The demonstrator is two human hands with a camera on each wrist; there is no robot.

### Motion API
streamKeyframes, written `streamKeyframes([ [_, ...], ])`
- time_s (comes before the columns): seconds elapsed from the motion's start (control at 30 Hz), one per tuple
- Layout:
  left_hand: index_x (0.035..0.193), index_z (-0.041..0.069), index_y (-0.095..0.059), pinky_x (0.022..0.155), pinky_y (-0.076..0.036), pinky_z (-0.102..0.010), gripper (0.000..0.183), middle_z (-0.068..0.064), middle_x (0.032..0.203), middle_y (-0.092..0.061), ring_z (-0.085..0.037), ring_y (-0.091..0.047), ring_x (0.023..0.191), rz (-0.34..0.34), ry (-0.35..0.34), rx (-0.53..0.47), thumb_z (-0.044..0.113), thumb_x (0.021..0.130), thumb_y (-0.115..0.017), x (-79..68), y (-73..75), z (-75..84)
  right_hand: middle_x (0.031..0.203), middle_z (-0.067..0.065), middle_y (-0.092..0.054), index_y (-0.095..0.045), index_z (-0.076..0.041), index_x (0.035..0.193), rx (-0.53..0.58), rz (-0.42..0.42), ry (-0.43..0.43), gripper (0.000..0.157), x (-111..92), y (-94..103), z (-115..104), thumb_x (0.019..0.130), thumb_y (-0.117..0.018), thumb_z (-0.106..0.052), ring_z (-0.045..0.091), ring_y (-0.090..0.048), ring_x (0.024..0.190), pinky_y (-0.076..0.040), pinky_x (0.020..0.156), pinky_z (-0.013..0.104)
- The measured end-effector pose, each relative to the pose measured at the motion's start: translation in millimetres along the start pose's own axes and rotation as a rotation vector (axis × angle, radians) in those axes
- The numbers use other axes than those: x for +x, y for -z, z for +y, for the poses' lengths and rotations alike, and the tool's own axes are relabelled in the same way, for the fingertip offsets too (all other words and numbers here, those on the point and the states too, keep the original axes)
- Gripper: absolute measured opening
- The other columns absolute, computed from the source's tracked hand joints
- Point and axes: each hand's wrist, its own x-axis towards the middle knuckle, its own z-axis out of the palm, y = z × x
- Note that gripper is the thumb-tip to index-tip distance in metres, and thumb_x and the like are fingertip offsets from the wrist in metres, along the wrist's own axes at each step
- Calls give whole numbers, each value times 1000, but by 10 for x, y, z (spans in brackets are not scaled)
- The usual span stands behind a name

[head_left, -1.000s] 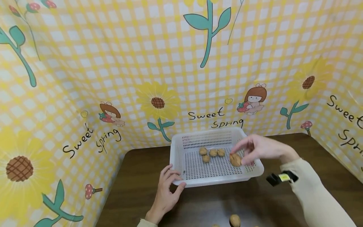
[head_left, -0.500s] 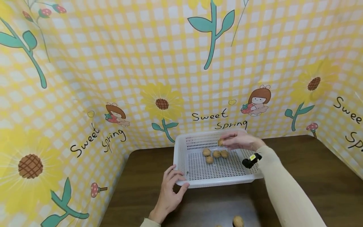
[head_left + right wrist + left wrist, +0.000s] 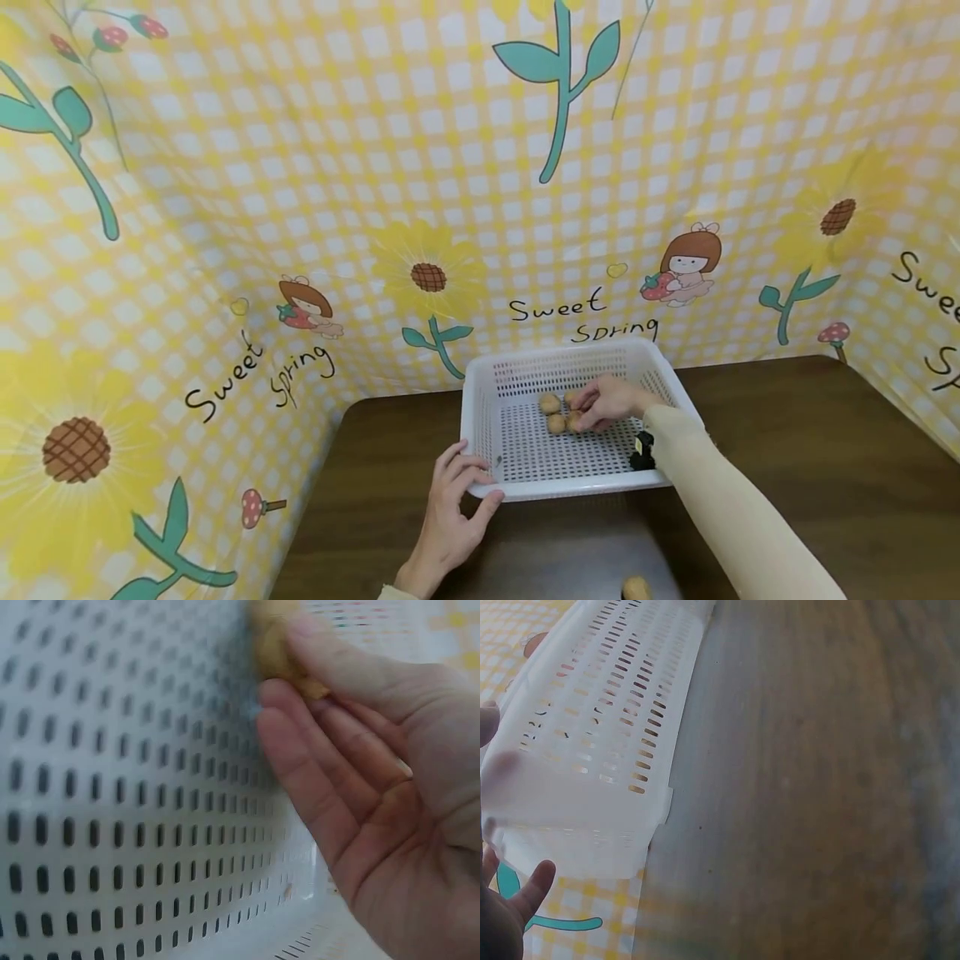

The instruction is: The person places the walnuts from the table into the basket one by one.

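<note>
A white perforated plastic basket (image 3: 577, 486) stands on the table, with several walnuts (image 3: 550, 403) grouped on its floor. At the basket's near left corner, my left hand (image 3: 453, 508) grips the rim, fingers over the left side and thumb at the front. My right hand (image 3: 611, 402) reaches down inside among the walnuts. In the right wrist view, thumb and fingers pinch a walnut (image 3: 276, 645) low beside the slotted plastic. The hand partly hides the nuts in the head view. The left wrist view shows the basket's outer slotted wall (image 3: 615, 690) and part of the hand.
Another walnut (image 3: 636, 588) lies on the dark wooden table (image 3: 787, 450) at the bottom edge of the head view. A yellow checked cloth (image 3: 315, 167) with printed flowers hangs behind and beside the table. A black device (image 3: 642, 451) sits on the right wrist.
My right hand has carried a walnut from over the basket's right side leftward, then down to the group on its floor. The left hand keeps its hold on the corner.
</note>
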Motion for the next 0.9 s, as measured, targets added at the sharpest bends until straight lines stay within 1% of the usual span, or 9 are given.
streamKeyframes([
  [0.2, 91, 25, -66, 114, -43, -60, 17, -4, 114, -72, -37, -48, 141, 8, 9, -2, 18, 90, -82, -29, 7, 10, 120, 12, -77, -76, -4, 119, -87, 1, -3, 39, 8, -50, -31, 84, -90, -12, 18, -73, 86, -66, 72, 37],
  [0.27, 91, 25, -67, 114, -42, -62, 17, -5, 115, -72, -37, -48, 142, 8, 15, -3, 19, 90, -82, -21, 16, 17, 121, 12, -76, -76, -5, 120, -92, -10, -5, 39, 7, -39, -46, 85, -90, -13, 17, -72, 89, -66, 73, 37],
  [0.4, 92, 26, -66, 116, -42, -64, 16, -5, 115, -72, -37, -48, 144, -7, 30, -7, 20, 91, -82, -21, 10, 28, 124, 15, -76, -75, -4, 123, -96, -35, 5, 41, -15, 40, -68, 86, -87, -14, 16, -70, 88, -63, 70, 34],
  [0.5, 91, 25, -66, 113, -44, -64, 16, -4, 113, -72, -38, -50, 141, -3, 11, 2, 20, 91, -82, -38, -31, 30, 130, 18, -74, -74, -3, 126, -124, -26, 47, 38, -98, 187, -115, 91, -81, -15, 16, -69, 86, -60, 69, 34],
  [0.6, 91, 25, -66, 110, -45, -64, 17, -3, 112, -72, -39, -51, 139, 5, -4, 9, 20, 91, -82, -64, -63, 30, 129, 16, -75, -76, -5, 125, -194, 5, 119, 30, -274, 355, -259, 99, -73, -19, 17, -72, 84, -61, 67, 35],
  [0.67, 91, 26, -66, 111, -45, -63, 17, -1, 113, -71, -38, -51, 140, 7, 3, 10, 21, 91, -82, -68, -62, 35, 123, 13, -78, -77, -6, 125, -252, 19, 190, 27, -445, 442, -417, 104, -68, -21, 16, -73, 82, -61, 64, 35],
  [0.73, 91, 26, -66, 112, -44, -64, 17, -1, 113, -72, -38, -50, 141, 10, 13, -1, 21, 91, -82, -63, -46, 36, 112, 7, -80, -79, -8, 122, -298, 40, 257, 25, -652, 469, -583, 107, -64, -22, 15, -72, 78, -59, 62, 32],
  [0.8, 91, 26, -67, 113, -43, -64, 17, -1, 114, -72, -37, -50, 142, 15, 14, -6, 20, 90, -82, -47, -25, 31, 100, 3, -80, -80, -9, 116, -288, 54, 335, 22, -872, 429, -706, 107, -64, -20, 10, -69, 75, -58, 62, 28],
  [0.9, 92, 25, -67, 115, -43, -61, 17, -3, 114, -72, -38, -49, 142, 19, 5, -12, 19, 90, -82, -10, 0, 12, 94, 1, -78, -80, -13, 107, -215, 60, 477, 13, -1190, 251, -748, 104, -67, -14, 7, -69, 79, -59, 68, 24],
])
